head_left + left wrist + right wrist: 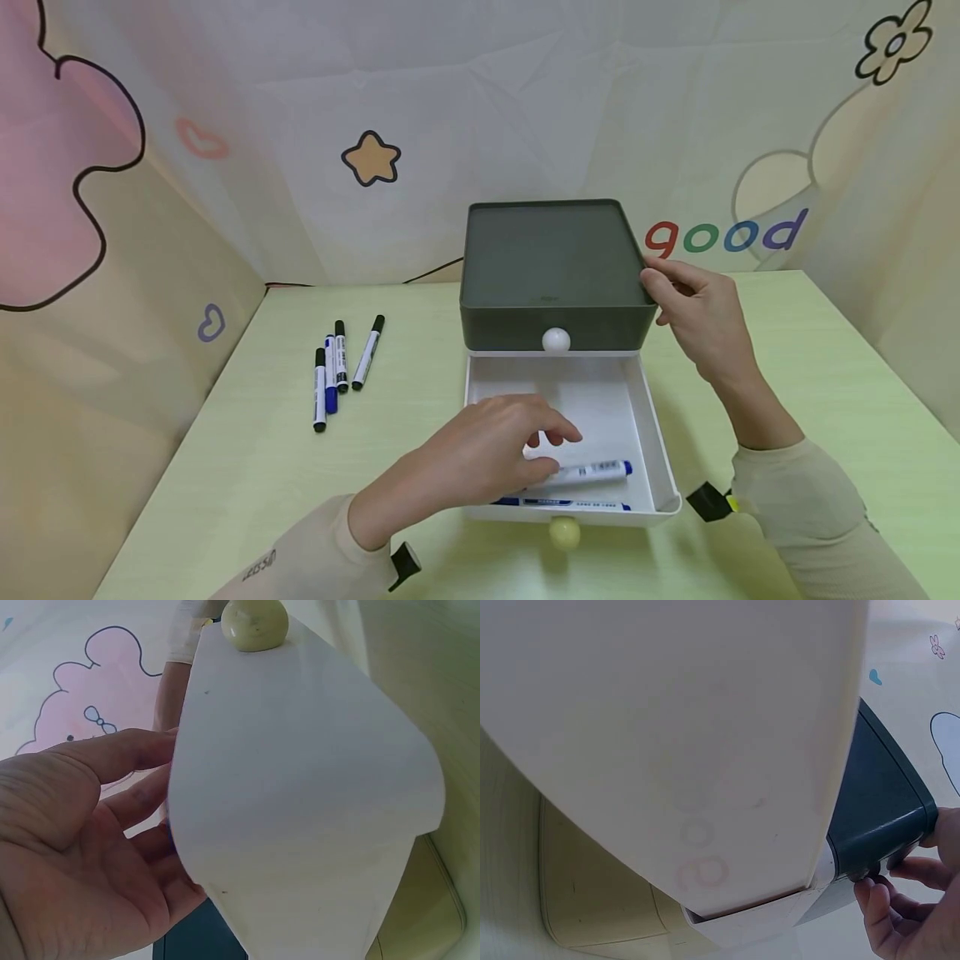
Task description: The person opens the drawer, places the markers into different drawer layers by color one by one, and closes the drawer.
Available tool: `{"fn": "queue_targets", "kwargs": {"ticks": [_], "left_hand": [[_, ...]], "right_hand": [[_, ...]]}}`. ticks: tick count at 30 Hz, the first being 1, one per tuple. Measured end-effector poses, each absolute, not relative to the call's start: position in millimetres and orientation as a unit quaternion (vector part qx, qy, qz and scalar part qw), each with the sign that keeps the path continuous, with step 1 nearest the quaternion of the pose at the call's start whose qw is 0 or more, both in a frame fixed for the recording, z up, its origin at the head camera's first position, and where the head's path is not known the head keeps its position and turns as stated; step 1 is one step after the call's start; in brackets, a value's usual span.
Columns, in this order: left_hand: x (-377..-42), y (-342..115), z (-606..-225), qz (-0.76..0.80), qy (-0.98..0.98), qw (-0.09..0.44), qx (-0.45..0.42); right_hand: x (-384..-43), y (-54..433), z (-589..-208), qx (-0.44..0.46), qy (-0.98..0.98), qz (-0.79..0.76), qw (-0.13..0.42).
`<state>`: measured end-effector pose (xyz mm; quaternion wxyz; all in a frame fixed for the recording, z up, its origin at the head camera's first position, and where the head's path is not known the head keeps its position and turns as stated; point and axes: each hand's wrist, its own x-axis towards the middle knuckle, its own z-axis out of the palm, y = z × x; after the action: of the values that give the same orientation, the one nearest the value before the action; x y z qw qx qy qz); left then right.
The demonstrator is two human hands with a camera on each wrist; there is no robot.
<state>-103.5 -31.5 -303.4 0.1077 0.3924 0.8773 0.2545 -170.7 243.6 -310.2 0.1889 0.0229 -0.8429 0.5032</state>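
Note:
A drawer organizer stands on the table, its dark grey top tier (555,258) carrying a white knob (556,340). Below that tier, a white drawer (651,433) with a pale yellow knob (565,533) is pulled out. My left hand (480,446) hovers over the drawer's front left, thumb and fingers apart. Beneath its thumb lies a white marker with a blue end (600,472), partly hidden. Another blue-and-white marker (562,503) lies along the front wall. My right hand (697,312) grips the top tier's right edge, thumb at the rim, fingers bent against the side.
Several black and blue markers (341,358) lie on the table (247,467) left of the organizer. A beige lower tier (604,881) shows beneath the white drawer in the right wrist view. A printed curtain (420,83) closes off the back and sides.

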Motion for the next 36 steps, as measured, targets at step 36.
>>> {"fn": "queue_targets", "kwargs": {"ticks": [36], "left_hand": [[-110.5,-72.1,-289.6,0.412,0.850,-0.022,0.328]], "right_hand": [[-170.7,244.0,-309.2,0.020,-0.836,0.515,0.187]]}}
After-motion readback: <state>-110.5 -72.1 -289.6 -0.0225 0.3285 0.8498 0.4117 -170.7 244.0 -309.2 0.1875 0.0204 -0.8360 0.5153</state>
